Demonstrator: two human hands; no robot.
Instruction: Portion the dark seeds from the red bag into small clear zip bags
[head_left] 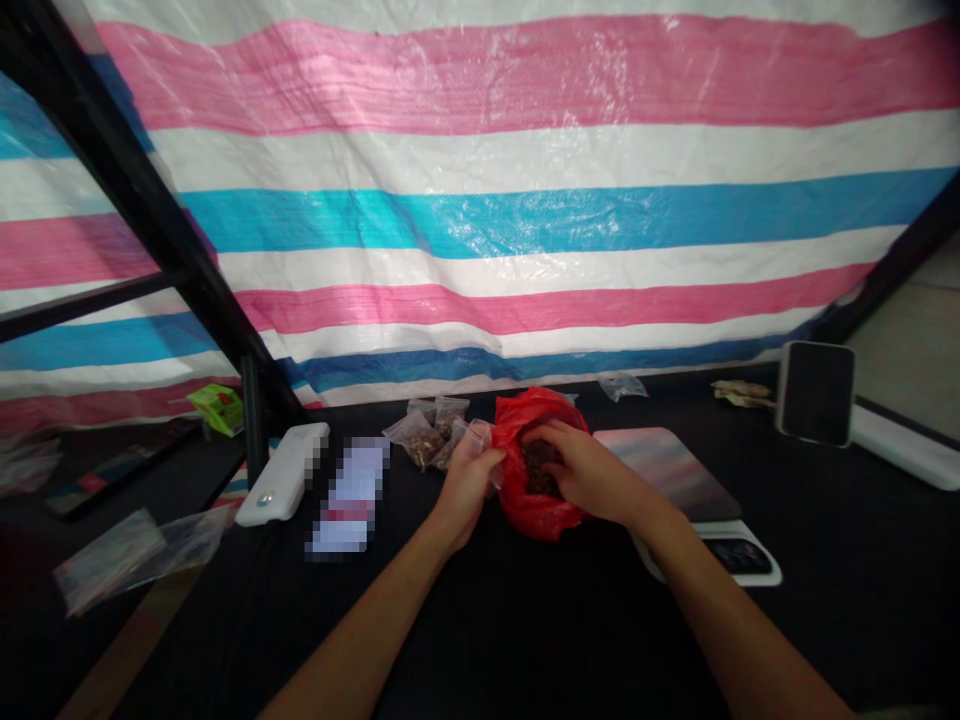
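Note:
My left hand (466, 480) is closed on a small clear plastic zip bag (481, 436), gripping it between thumb and fingers at the left rim of a red plastic bag (521, 510). The red bag stands with its mouth spread, and brown dried pieces (538, 472) lie inside; their exact kind is too small to tell. My right hand (581, 462) reaches into the mouth from the right, thumb and fingers apart over the pieces, fingertips partly hidden. Just beyond my left hand sit several small zip bags (424, 440) filled with similar brown pieces.
A kitchen scale (667, 470) lies right of the red bag, partly under my right forearm. Leftward are a lit phone (352, 495), a white device (285, 475) and flat clear bags (142, 560). A dark-faced upright device (816, 393) stands right. Striped sheeting (525, 230) hangs behind.

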